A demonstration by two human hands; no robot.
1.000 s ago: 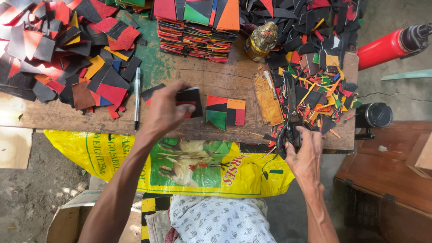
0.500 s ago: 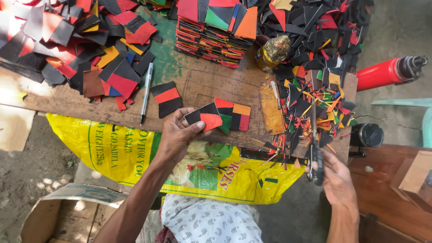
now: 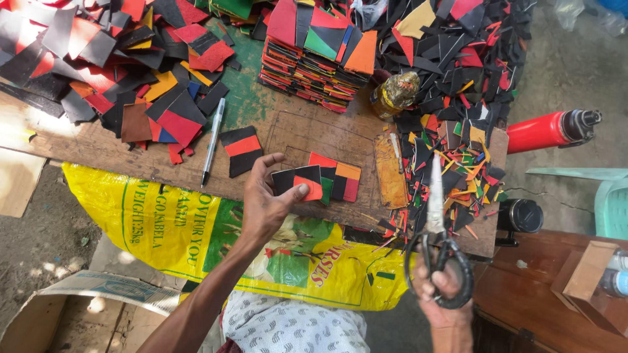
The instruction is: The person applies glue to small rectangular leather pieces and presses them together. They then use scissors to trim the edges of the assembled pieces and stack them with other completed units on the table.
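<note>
- Left hand (image 3: pixel 265 202) pinched on black-and-red patch (image 3: pixel 299 182), thumb on the red corner, fingers behind; patch held just above near edge of wooden board (image 3: pixel 307 134), touching or just over small patch pile (image 3: pixel 337 176) to its right.
- Right hand (image 3: pixel 439 294) wrapped through handles of scissors (image 3: pixel 436 222), near-right; blades together, tip pointing far, over offcut scraps (image 3: pixel 451 157).
- Risk: thin grip on patch, only one corner pinched — could slip, drop onto yellow sack (image 3: pixel 196 229) below.
- Risk: scissor tip close to scrap heap & board edge; careless swing left could nick left fingers (image 3: pixel 269 163).
- Risk: patch pile sits at board's near edge; nudge from left hand may push it off.
- Risk: pen (image 3: pixel 213 138) & loose striped piece (image 3: pixel 241 150) left of hand — forearm sweep could knock them off.
- Glue bottle (image 3: pixel 396 95) far of pile, upright; prob. safe unless bumped.
</note>
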